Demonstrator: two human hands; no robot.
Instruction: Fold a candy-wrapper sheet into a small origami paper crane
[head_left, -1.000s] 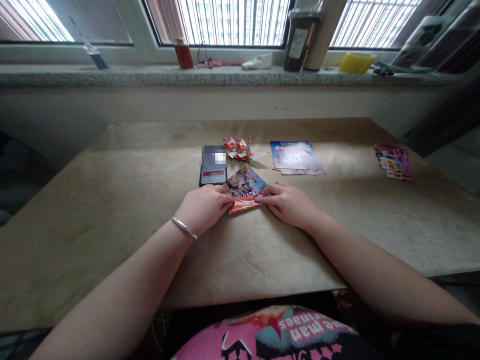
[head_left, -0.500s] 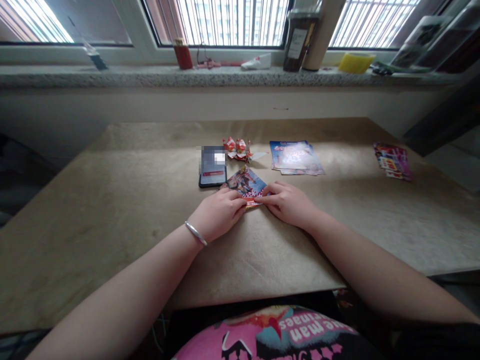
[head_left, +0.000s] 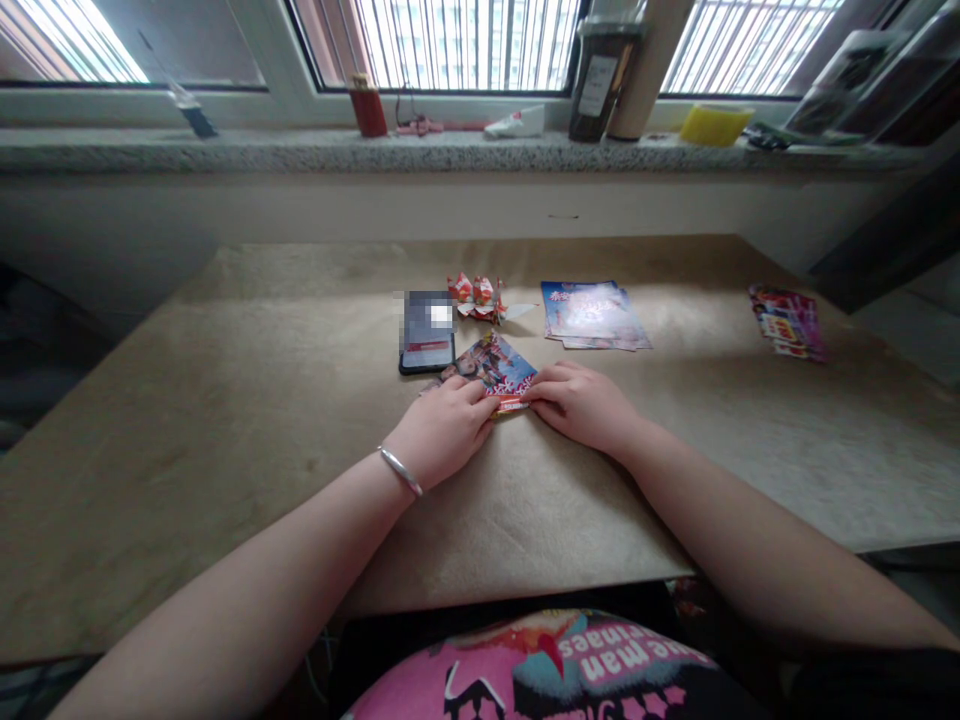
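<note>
A colourful printed sheet of paper point(head_left: 499, 365), partly folded, lies on the table between my hands. My left hand point(head_left: 448, 420) rests on its left and near side, the fingers pressed down on the paper. At the right corner, my right hand point(head_left: 581, 402) pinches the edge between thumb and fingers. An orange and white strip shows along the near fold. Just beyond the sheet's left side lies a phone point(head_left: 427, 350), its screen partly blurred. Behind the sheet stand red and white folded paper pieces point(head_left: 480, 295).
A stack of printed sheets point(head_left: 596, 315) lies on the table point(head_left: 225, 400) beyond my right hand. Farther right is a small pile of pink and purple printed papers point(head_left: 787, 322). A stone windowsill point(head_left: 285, 153) carries a red bottle point(head_left: 367, 108), a dark container point(head_left: 596, 85) and yellow tape point(head_left: 714, 125).
My right fingers have drawn back slightly to the right along the near fold, showing more of the orange strip. My left hand stays on the paper, shifted only a little.
</note>
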